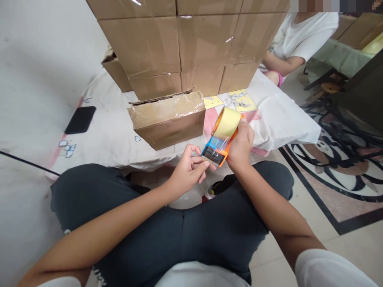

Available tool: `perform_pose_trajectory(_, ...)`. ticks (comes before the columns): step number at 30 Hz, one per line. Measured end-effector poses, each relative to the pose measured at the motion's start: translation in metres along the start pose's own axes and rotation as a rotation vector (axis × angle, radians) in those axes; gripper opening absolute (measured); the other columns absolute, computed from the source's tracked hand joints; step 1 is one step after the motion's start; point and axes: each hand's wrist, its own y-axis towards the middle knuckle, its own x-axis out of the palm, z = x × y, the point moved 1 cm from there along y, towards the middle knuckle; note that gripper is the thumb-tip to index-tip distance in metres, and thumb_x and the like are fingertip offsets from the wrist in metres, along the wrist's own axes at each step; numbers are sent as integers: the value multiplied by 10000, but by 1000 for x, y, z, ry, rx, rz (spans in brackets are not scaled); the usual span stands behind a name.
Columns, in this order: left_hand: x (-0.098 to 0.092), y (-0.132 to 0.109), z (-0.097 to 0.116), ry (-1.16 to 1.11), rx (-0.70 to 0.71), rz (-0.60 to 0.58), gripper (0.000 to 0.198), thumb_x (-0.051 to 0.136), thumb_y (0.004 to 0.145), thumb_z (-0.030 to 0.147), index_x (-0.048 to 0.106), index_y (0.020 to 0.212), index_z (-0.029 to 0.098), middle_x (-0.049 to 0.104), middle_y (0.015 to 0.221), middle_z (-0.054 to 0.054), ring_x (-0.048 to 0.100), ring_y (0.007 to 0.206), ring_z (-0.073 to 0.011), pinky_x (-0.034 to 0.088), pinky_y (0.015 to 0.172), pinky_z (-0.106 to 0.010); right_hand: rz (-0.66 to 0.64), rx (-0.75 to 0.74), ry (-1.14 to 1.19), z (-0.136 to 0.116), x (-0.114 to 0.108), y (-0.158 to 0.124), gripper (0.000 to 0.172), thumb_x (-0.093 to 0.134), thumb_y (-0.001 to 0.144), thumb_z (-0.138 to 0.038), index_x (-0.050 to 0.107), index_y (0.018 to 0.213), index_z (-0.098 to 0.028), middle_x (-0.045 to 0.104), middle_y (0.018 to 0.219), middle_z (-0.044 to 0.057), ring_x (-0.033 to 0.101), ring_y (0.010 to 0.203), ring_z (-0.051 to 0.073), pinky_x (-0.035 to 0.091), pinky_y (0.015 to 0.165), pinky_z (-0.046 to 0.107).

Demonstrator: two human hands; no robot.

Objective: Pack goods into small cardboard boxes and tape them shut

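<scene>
My right hand (241, 144) is wrapped round an orange and blue tape dispenser (220, 145) that carries a wide roll of yellowish clear tape (228, 122). At the dispenser's lower front end, my left hand (191, 169) pinches with thumb and fingers by the cutting edge, where a bit of the tape seems to be; its exact end is hard to make out. Just beyond both hands a small brown cardboard box (173, 129) stands on the cloth-covered table, with shiny tape across its top and a ragged edge at the back.
Stacked taped cartons (206, 44) rise behind the box. A black phone (80, 120) lies on the white tablecloth (113, 119) at left, and another open carton (116, 73) stands behind it. Another person (299, 44) sits at the far right. A wall borders the left side.
</scene>
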Motion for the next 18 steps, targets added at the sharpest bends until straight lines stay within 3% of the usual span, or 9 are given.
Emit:
perform_pose_trajectory(11,-1,-3,-6,20,-37,42,340,607,911,301,269,920,264,731,830,50,411,369,-13,293,396,-153,30,177,122,-10,6,-6,430,463,950,-540,324,673,-242,313,664,-32,382,562,117,388,477,260)
perform_pose_trajectory(18,5,-3,-2,-12,-79,161,374,642,840,295,272,881,258,736,766,45,345,334,-12,265,366,-159,-25,195,111,-3,10,-9,428,436,941,-564,325,674,-248,316,642,-31,386,553,125,375,468,264)
